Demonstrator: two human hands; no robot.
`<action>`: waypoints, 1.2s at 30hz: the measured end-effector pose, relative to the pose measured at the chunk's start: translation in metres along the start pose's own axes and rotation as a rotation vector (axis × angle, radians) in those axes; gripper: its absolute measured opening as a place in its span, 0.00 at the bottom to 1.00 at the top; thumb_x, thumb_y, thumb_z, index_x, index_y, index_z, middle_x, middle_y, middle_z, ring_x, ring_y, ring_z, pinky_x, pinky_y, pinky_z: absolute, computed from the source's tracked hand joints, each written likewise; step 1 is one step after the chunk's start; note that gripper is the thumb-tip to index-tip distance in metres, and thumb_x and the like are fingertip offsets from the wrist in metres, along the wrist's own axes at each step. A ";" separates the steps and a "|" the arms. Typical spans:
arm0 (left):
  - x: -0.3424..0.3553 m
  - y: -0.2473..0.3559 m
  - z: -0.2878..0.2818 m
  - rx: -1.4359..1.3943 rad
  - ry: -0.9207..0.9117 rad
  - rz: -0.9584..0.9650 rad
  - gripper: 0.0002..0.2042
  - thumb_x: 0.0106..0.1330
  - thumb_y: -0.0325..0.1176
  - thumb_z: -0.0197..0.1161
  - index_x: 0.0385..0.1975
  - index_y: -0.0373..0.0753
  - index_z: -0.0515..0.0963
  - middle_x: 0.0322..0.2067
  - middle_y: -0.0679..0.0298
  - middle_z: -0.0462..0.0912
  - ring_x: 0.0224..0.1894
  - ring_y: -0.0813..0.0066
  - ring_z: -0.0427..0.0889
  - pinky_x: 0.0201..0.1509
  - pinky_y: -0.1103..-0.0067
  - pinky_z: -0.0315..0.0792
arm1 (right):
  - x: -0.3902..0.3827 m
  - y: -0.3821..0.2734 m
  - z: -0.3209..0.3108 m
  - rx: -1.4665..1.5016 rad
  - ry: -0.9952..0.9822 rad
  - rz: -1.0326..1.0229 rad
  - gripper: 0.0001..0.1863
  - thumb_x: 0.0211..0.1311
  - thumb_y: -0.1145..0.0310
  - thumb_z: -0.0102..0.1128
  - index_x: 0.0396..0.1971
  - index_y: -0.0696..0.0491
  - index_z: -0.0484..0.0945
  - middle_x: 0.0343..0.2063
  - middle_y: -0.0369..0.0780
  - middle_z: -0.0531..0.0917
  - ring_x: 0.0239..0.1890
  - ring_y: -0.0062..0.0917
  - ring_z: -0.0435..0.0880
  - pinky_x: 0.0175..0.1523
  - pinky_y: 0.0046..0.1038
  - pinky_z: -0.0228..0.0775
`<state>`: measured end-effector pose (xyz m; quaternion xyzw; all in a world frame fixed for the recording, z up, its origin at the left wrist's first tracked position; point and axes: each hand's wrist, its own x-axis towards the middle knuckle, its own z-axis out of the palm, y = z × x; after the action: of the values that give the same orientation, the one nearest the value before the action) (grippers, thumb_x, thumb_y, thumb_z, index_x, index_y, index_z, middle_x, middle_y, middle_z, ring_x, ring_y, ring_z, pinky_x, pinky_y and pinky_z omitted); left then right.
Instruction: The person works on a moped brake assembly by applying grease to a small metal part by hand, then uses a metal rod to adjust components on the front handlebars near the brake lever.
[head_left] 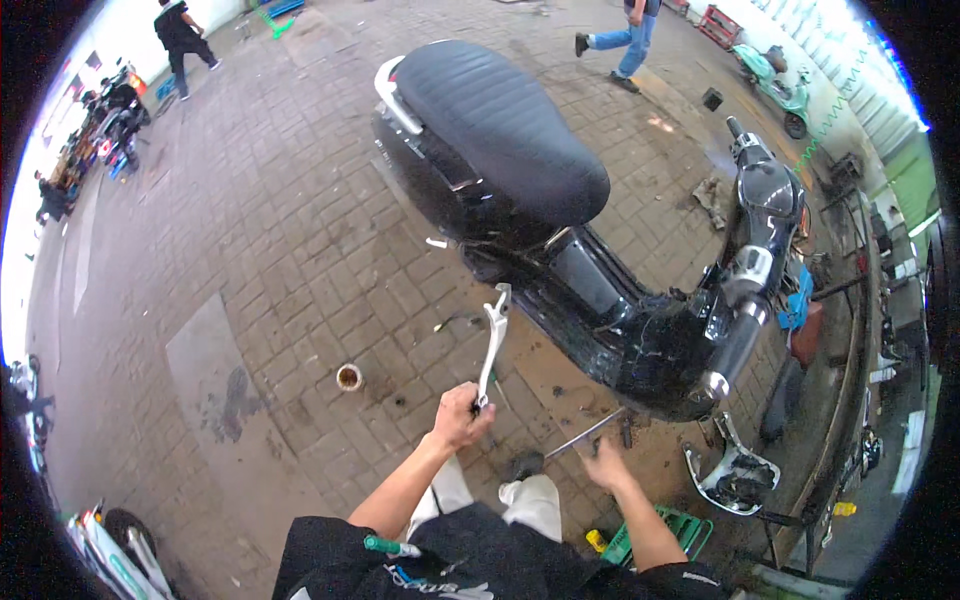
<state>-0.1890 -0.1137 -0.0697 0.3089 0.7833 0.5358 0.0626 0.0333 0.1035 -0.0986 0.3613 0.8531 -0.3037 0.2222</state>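
My left hand (460, 415) grips a curved silver metal lever (492, 340), held upright beside the black scooter (600, 300). My right hand (605, 460) is lower and to the right, blurred, near a long thin metal rod (580, 434); whether it holds anything I cannot make out. A silver-and-black curved part (730, 475) lies below the scooter's front. A green tool case (680, 530) and a small yellow item (597, 540) are by my right forearm. A tin of dark liquid (349, 377) stands on the paving left of my left hand.
Two walking people (182, 45) (628, 40) are farther off; another crouches by parked motorcycles (115, 130) at left. A light green scooter (775, 85) stands at back right, and a metal bench edge (850, 400) runs along the right. A white two-wheeler (105, 555) is at lower left.
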 end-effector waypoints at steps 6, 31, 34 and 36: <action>0.048 -0.060 0.011 0.070 -0.077 0.491 0.13 0.35 0.34 0.60 0.09 0.39 0.60 0.11 0.62 0.61 0.15 0.64 0.63 0.15 0.73 0.59 | 0.082 0.029 0.108 -0.247 -0.086 0.025 0.41 0.46 0.61 0.53 0.51 0.71 0.43 0.45 0.60 0.63 0.49 0.46 0.64 0.52 0.34 0.58; 0.009 -0.329 0.203 0.436 -0.259 0.635 0.12 0.39 0.38 0.60 0.11 0.38 0.65 0.12 0.62 0.66 0.18 0.65 0.69 0.19 0.74 0.64 | 0.405 0.235 0.372 -0.103 -0.010 -0.278 0.23 0.48 0.63 0.48 0.43 0.61 0.63 0.41 0.53 0.70 0.44 0.43 0.69 0.49 0.35 0.61; 0.013 -0.341 0.206 0.417 -0.263 0.465 0.12 0.43 0.37 0.58 0.12 0.35 0.67 0.13 0.56 0.68 0.19 0.57 0.70 0.21 0.70 0.63 | 0.363 0.123 0.262 0.031 0.221 -0.554 0.19 0.50 0.67 0.46 0.41 0.63 0.64 0.35 0.52 0.71 0.41 0.46 0.67 0.44 0.35 0.63; 0.017 -0.348 0.221 0.292 -0.229 0.286 0.12 0.44 0.37 0.57 0.13 0.34 0.68 0.14 0.53 0.69 0.19 0.55 0.70 0.22 0.70 0.63 | 0.357 0.089 0.212 0.035 0.667 -0.672 0.13 0.47 0.72 0.48 0.35 0.59 0.68 0.29 0.49 0.71 0.35 0.44 0.69 0.39 0.36 0.64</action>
<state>-0.2526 -0.0091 -0.4634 0.4814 0.7885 0.3817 0.0292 -0.0947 0.1808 -0.4960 0.1466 0.9423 -0.2406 -0.1809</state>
